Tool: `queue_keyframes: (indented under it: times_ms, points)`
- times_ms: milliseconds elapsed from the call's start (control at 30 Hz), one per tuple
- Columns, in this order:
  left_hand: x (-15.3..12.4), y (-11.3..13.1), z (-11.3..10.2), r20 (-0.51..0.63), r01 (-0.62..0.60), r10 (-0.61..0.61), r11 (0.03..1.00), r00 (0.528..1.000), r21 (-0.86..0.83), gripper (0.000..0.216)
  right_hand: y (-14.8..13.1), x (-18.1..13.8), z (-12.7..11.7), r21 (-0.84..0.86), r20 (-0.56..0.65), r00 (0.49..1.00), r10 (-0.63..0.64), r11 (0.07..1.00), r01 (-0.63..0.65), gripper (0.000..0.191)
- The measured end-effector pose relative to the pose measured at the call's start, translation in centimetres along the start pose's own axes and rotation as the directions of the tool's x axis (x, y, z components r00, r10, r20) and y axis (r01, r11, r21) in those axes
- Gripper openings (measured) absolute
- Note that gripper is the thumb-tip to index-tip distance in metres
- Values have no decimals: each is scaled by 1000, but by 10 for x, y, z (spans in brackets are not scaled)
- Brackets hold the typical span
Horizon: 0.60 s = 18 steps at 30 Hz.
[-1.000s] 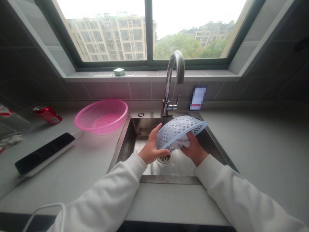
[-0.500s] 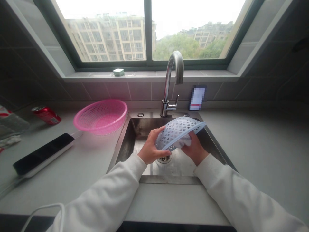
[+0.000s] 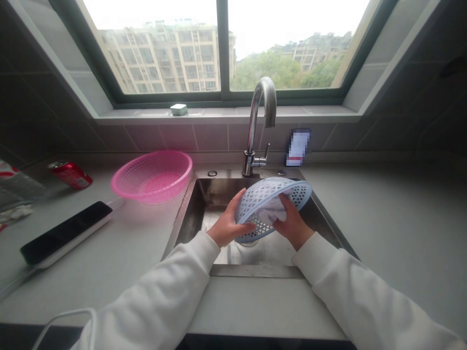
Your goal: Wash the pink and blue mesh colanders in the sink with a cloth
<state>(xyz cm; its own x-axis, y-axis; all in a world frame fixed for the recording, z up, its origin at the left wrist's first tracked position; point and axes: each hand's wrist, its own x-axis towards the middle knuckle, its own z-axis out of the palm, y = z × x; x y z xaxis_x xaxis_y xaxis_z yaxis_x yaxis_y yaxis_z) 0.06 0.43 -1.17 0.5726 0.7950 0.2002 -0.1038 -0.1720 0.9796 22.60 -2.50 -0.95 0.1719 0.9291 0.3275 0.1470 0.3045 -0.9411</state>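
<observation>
The grip of the left hand (image 3: 229, 218) curls around the rim of a pale blue plastic colander (image 3: 268, 193) above the steel sink (image 3: 204, 204), while the right hand (image 3: 293, 224) presses a white cloth (image 3: 270, 210) inside it.

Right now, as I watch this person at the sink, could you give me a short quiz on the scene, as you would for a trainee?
1. True or false: the left hand and the right hand both hold a pale blue plastic colander over the steel sink.
2. Multiple choice: what stands on the counter just left of the sink? A) a pink plastic basket B) a kettle C) a cutting board
3. Short answer: what is the red item lying on its side on the counter?

Key: 1 true; 2 A; 3 a drink can.
</observation>
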Motion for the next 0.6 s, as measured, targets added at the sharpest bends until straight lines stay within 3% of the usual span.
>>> queue_keyframes:
  times_ms: [67, 200, 333, 467, 600]
  points:
    - [0, 2, 1, -11, 18, -18, 999, 1000, 27, 117, -2, -1, 5, 44, 22, 999, 41, 998, -42, 47]
    - [0, 1, 3, -41, -40, 44, 996, 998, 83, 128, -13, 1, 29, 162, 178, 978, 110, 977, -139, 39]
    - [1, -3, 1, -42, -75, 82, 985, 996, 152, 129, -7, 2, 23, 97, 142, 988, 55, 993, -70, 34]
    - [1, -2, 2, -28, -70, 76, 979, 997, 190, 130, 4, 0, 2, -66, 14, 998, -60, 996, 60, 47]
    - [1, 0, 3, -41, -63, 73, 977, 997, 202, 135, -6, -2, 8, -51, 157, 985, -71, 996, 80, 41]
